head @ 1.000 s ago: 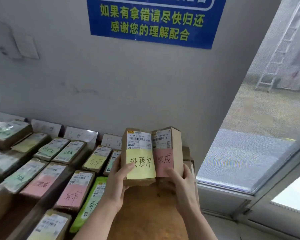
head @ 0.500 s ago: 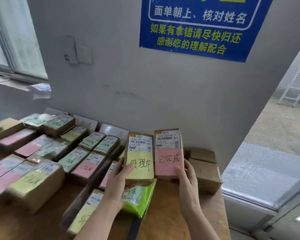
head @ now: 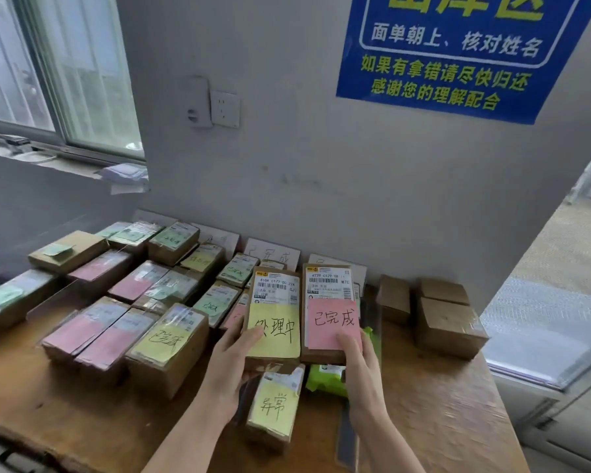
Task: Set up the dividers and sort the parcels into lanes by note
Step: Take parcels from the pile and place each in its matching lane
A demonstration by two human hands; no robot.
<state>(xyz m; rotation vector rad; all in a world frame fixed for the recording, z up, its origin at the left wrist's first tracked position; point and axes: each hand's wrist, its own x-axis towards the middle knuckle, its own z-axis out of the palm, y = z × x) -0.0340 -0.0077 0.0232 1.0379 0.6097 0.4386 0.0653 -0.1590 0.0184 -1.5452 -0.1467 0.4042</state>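
Your two held parcels (head: 273,302) side by side, parcel rows (head: 127,288) on the bench (head: 440,404) left, boxes (head: 447,322) right, cards (head: 273,256) behind.

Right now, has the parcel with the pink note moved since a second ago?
Yes, leftward. The pink-note parcel then overlapped the plain brown boxes; now it sits clear to their left.

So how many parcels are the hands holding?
2. The yellow-note parcel is in the left hand, the pink-note parcel beside it in the right hand. I can't see behind them.
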